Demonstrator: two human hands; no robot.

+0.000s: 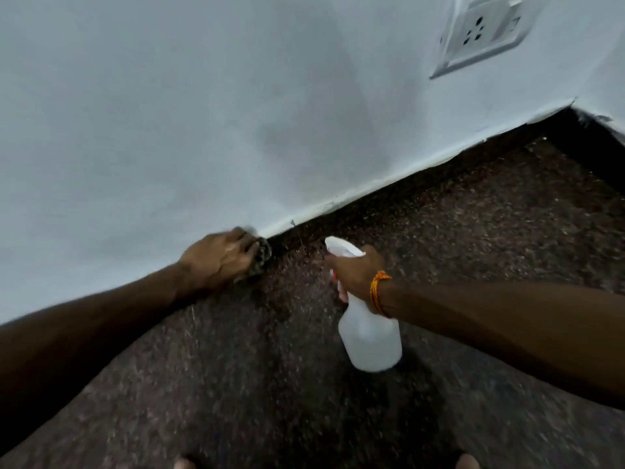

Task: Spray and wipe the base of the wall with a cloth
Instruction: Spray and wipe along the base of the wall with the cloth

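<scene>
My left hand point(221, 258) grips a dark patterned cloth point(263, 255) and presses it against the dark base of the wall point(389, 194), where the white wall point(203, 113) meets the floor. Most of the cloth is hidden under the hand. My right hand point(355, 274), with an orange thread on the wrist, holds a white translucent spray bottle point(370, 336) by its neck. The bottle hangs above the floor and its nozzle point(334, 244) points towards the wall base, just right of the cloth.
Dark speckled stone floor point(473, 231) fills the lower view. A white socket plate point(483, 32) sits on the wall at upper right. The wall turns a corner point(573, 104) at far right. My toes show at the bottom edge.
</scene>
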